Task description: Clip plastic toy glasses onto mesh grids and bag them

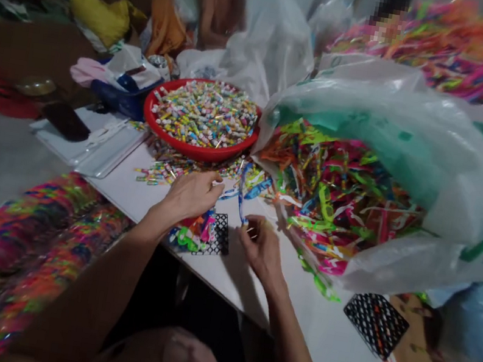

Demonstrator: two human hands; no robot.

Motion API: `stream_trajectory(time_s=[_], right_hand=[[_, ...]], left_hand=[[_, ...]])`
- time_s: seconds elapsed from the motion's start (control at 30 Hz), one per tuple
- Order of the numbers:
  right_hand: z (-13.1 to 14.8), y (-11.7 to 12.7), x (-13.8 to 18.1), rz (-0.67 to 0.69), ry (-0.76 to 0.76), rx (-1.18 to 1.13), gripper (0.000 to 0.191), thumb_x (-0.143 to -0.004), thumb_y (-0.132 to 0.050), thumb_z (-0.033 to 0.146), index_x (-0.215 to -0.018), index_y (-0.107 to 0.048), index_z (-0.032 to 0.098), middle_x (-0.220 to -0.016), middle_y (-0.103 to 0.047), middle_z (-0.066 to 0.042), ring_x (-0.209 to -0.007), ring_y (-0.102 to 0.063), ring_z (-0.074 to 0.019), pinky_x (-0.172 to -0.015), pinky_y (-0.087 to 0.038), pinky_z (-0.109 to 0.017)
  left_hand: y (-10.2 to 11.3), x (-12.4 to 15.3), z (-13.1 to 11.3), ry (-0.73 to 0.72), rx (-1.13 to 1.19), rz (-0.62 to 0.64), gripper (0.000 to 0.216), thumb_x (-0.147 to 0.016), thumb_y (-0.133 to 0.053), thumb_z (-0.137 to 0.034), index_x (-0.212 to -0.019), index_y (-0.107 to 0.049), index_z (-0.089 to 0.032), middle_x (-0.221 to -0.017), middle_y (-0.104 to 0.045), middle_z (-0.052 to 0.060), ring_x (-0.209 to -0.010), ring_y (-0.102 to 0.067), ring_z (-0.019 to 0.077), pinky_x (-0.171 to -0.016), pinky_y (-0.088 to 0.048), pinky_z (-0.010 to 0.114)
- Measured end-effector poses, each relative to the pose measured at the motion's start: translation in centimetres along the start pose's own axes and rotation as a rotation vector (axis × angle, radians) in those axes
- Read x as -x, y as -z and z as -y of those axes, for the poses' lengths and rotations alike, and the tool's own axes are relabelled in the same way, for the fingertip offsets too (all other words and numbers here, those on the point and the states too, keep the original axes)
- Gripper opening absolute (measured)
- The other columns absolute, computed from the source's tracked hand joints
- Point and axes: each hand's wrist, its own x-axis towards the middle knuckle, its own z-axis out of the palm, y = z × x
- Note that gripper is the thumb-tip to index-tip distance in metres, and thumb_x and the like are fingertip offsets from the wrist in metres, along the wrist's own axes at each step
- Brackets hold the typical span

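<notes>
My right hand pinches a thin blue plastic strip, which stands up from the fingertips. My left hand is to its left, just above the table, with its fingers curled together; whether anything is between them is hidden. Beyond the left hand lies a spread of small, colourful cylindrical pieces. A blue piece shaped like small glasses rests past the right hand. Below the left hand, a black perforated tray bears pink, green and blue plastic items.
A red basin heaped with small pieces stands at the back. On the right gapes a large plastic bag of bright plastic items. Another black perforated tray lies near the table's right edge. A dark phone rests on the left; people sit beyond.
</notes>
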Motion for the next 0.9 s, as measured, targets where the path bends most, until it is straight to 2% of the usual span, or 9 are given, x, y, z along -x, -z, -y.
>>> stream_trajectory(time_s=[0.17, 0.27, 0.37, 0.5, 0.57, 0.67, 0.73, 0.8, 0.9], right_hand=[[-0.9, -4.7, 4.7, 0.076, -0.146, -0.28, 0.025, -0.086, -0.049, 0.036, -0.096, -0.061, 0.016, -0.081, -0.067, -0.005, -0.073, -0.061, -0.0173, -0.068, -0.047, -0.027], [-0.4, -5.7, 4.6, 0.092, -0.07, -0.206, 0.025, -0.088, -0.046, 0.03, -0.103, -0.06, 0.015, -0.088, -0.068, -0.008, -0.08, -0.062, -0.019, -0.074, -0.047, -0.029], [1.7, -6.1, 4.1, 0.206, -0.032, 0.146, 0.022, -0.087, -0.043, 0.018, -0.098, -0.061, 0.013, -0.089, -0.067, -0.011, -0.081, -0.062, -0.0213, -0.072, -0.046, -0.03], [4.2, -6.5, 3.9, 0.288, -0.127, 0.506, 0.03, -0.083, -0.037, 0.003, -0.1, -0.06, 0.012, -0.096, -0.064, -0.013, -0.084, -0.062, -0.0217, -0.069, -0.044, -0.029], [4.1, -5.8, 3.1, 0.372, -0.099, 0.494, 0.029, -0.083, -0.039, 0.005, -0.103, -0.059, 0.012, -0.097, -0.065, -0.012, -0.083, -0.062, -0.0203, -0.068, -0.044, -0.027], [2.1, -3.0, 0.1, 0.556, 0.085, 0.317, 0.02, -0.083, -0.048, 0.014, -0.099, -0.061, 0.016, -0.092, -0.066, -0.006, -0.082, -0.061, -0.0163, -0.069, -0.043, -0.023], [0.8, -1.0, -3.2, 0.477, 0.123, 0.362, 0.022, -0.085, -0.046, 0.014, -0.101, -0.062, 0.017, -0.096, -0.065, -0.006, -0.088, -0.06, -0.0158, -0.074, -0.043, -0.023], [0.3, 0.1, -6.8, 0.269, 0.019, 0.555, 0.031, -0.087, -0.04, 0.009, -0.111, -0.058, 0.014, -0.109, -0.06, -0.012, -0.097, -0.057, -0.019, -0.079, -0.044, -0.027], [0.9, -1.2, -10.7, 0.124, -0.114, 0.704, 0.036, -0.086, -0.036, 0.004, -0.115, -0.056, 0.007, -0.118, -0.053, -0.022, -0.106, -0.053, -0.0247, -0.083, -0.045, -0.034]], left_hand=[[-0.2, -0.2, 0.1, 0.003, 0.002, 0.006, 0.043, -0.09, -0.034, -0.039, -0.116, -0.063, -0.021, -0.113, -0.068, 0.006, -0.105, -0.062, 0.0242, -0.091, -0.045, 0.034], [-0.3, -0.2, 0.2, -0.02, 0.006, -0.022, 0.043, -0.089, -0.034, -0.038, -0.116, -0.063, -0.02, -0.112, -0.069, 0.008, -0.105, -0.062, 0.0257, -0.092, -0.045, 0.037], [-0.4, -0.2, 0.1, 0.0, 0.008, -0.007, 0.044, -0.089, -0.033, -0.037, -0.116, -0.063, -0.019, -0.108, -0.07, 0.009, -0.104, -0.063, 0.0269, -0.09, -0.046, 0.037], [-0.4, -0.3, 0.1, 0.016, 0.023, -0.005, 0.044, -0.089, -0.033, -0.038, -0.116, -0.062, -0.019, -0.109, -0.069, 0.01, -0.105, -0.062, 0.0293, -0.09, -0.045, 0.04], [-0.3, -0.4, 0.2, 0.029, 0.023, -0.018, 0.044, -0.089, -0.033, -0.037, -0.116, -0.063, -0.019, -0.11, -0.069, 0.01, -0.105, -0.062, 0.0304, -0.09, -0.045, 0.041], [-0.2, -0.5, 0.6, 0.012, 0.05, -0.002, 0.043, -0.089, -0.033, -0.036, -0.116, -0.062, -0.018, -0.111, -0.069, 0.01, -0.106, -0.062, 0.0305, -0.09, -0.044, 0.041], [-0.3, -0.6, 0.7, 0.005, 0.061, 0.003, 0.044, -0.089, -0.033, -0.036, -0.117, -0.062, -0.019, -0.112, -0.068, 0.009, -0.106, -0.061, 0.0303, -0.09, -0.044, 0.042], [-0.3, -0.7, 0.8, 0.009, 0.049, -0.002, 0.044, -0.089, -0.033, -0.037, -0.117, -0.062, -0.019, -0.113, -0.068, 0.009, -0.106, -0.061, 0.0307, -0.09, -0.044, 0.042], [-0.2, -0.5, 0.7, 0.004, 0.049, 0.009, 0.044, -0.09, -0.032, -0.037, -0.117, -0.061, -0.019, -0.113, -0.068, 0.009, -0.106, -0.061, 0.0299, -0.089, -0.044, 0.041]])
